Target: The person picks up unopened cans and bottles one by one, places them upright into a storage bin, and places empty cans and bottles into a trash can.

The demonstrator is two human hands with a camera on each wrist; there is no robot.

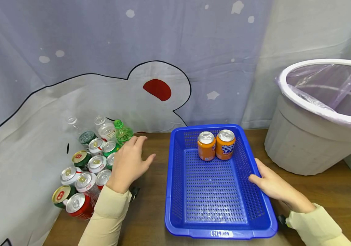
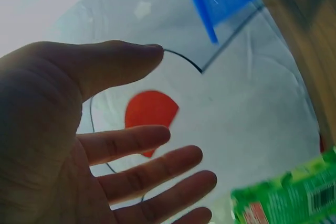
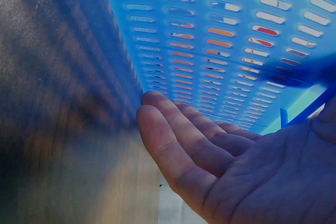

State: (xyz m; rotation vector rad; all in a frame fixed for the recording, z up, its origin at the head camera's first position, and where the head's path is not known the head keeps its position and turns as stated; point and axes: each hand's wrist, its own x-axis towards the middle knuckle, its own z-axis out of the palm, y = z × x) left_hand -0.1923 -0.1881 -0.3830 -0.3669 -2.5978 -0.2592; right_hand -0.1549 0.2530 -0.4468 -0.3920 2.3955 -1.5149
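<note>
In the head view a blue plastic basket (image 1: 213, 233) with slotted sides holds two orange soda cans (image 1: 206, 146) at its far end. My right hand (image 1: 269, 181) grips the basket's right rim, thumb over the edge. In the right wrist view its fingers (image 3: 178, 150) lie along the outside of the slotted wall. My left hand (image 1: 130, 164) is in the air beside the grouped cans and bottles, thumb spread from the fingers and holding nothing. Closest to it are a green bottle (image 1: 123, 132) and several cans, partly hidden behind the hand and sleeve.
Several cans, among them a red can (image 1: 80, 205), stand at the left with clear bottles (image 1: 105, 129) behind them. A large pale bin (image 1: 304, 136) with a plastic liner stands at the right. A patterned curtain (image 1: 107, 44) hangs behind the wooden table (image 1: 150, 191).
</note>
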